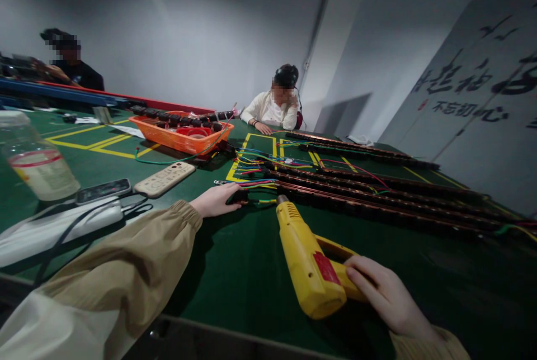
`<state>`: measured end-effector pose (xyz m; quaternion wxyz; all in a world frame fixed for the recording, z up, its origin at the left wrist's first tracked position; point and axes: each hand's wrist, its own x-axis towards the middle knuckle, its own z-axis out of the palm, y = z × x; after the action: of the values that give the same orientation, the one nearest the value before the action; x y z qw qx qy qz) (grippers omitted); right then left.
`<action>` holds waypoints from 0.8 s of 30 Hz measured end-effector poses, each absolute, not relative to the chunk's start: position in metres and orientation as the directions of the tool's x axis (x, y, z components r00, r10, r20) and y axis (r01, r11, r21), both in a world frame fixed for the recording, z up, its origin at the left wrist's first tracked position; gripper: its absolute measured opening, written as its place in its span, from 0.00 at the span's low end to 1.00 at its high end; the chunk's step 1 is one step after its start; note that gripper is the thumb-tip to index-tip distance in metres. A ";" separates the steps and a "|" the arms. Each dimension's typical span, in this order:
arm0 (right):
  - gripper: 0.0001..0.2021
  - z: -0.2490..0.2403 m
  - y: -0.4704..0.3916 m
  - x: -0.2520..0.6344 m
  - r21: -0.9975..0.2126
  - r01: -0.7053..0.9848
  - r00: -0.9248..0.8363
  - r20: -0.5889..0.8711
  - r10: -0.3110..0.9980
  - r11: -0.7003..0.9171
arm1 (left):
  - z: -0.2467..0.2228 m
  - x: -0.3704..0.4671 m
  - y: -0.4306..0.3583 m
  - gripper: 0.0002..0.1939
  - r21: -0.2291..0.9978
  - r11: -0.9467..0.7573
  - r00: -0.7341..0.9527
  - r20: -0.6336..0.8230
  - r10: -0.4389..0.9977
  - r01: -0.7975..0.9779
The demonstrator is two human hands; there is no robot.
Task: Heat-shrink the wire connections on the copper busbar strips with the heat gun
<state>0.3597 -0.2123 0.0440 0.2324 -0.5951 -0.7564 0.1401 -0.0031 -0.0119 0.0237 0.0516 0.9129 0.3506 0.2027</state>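
My right hand (386, 290) is wrapped round the handle of a yellow heat gun (308, 265) with a red label. The heat gun's metal nozzle (282, 199) points away from me, close to a green-and-yellow wire (267, 202). My left hand (218, 200) is closed on a small black piece (238, 197) whose exact kind I cannot make out. Coloured wires (258, 183) run beside its fingers from the near end of a long dark bar with copper-coloured strips (335, 199). Several similar bars lie behind it.
An orange basket (176, 137) of dark parts stands beyond my left hand. Left of me are a beige handset (165, 179), a phone (104, 191), a white power strip (62, 228) with cables and a plastic jar (39, 167). One person (272, 108) sits opposite, another (81, 72) far left.
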 end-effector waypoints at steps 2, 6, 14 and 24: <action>0.19 0.043 -0.213 0.359 -0.476 0.841 -0.180 0.204 0.962 0.258 | 0.024 -0.003 -0.012 0.22 0.231 -0.754 0.678 0.334 0.655 0.615; 0.19 0.039 -0.217 0.354 -0.440 0.861 -0.160 0.242 0.957 0.255 | 0.023 -0.002 -0.012 0.22 0.236 -0.761 0.675 0.357 0.646 0.604; 0.19 0.036 -0.225 0.326 -0.243 0.919 -0.246 0.258 0.934 0.309 | 0.021 0.002 -0.012 0.25 0.263 -0.723 0.614 0.393 0.685 0.638; 0.16 0.038 -0.232 0.278 -0.244 0.891 -0.322 0.253 0.912 0.383 | 0.020 0.006 -0.012 0.21 0.295 -0.732 0.613 0.406 0.678 0.614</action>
<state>0.2782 -0.2322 0.0381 0.1762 -0.5547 -0.8126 0.0299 0.0064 -0.0117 0.0204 0.0635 0.8958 0.3605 0.2520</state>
